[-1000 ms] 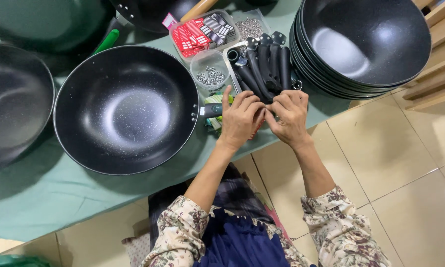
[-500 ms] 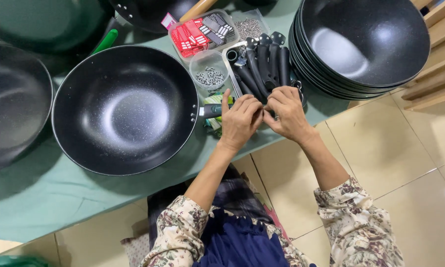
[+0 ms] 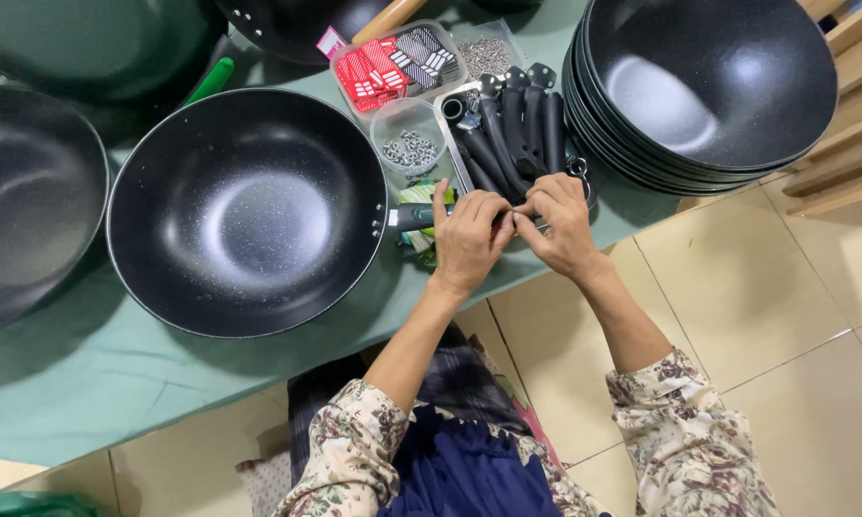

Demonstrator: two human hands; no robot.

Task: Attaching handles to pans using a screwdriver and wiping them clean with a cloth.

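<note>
2 hands (image 3: 517, 230) pinch a wok (image 3: 247, 211) handle stub; tub (image 3: 410, 139) holds screws, tray (image 3: 447, 105) holds handles (image 3: 517, 134)

Clear plastic tray (image 3: 399, 59) at the far edge of the green-covered table (image 3: 86, 383), rectangular with rounded corners, filled with small red-and-white and black-and-white striped label cards. Pink tag (image 3: 332, 42) at its left corner. Small clear bag of metal hardware (image 3: 486, 56) just right of the tray. Round clear tub (image 3: 409, 136) holding small silvery screws, just in front of the tray. No signs or screens seen.
</note>
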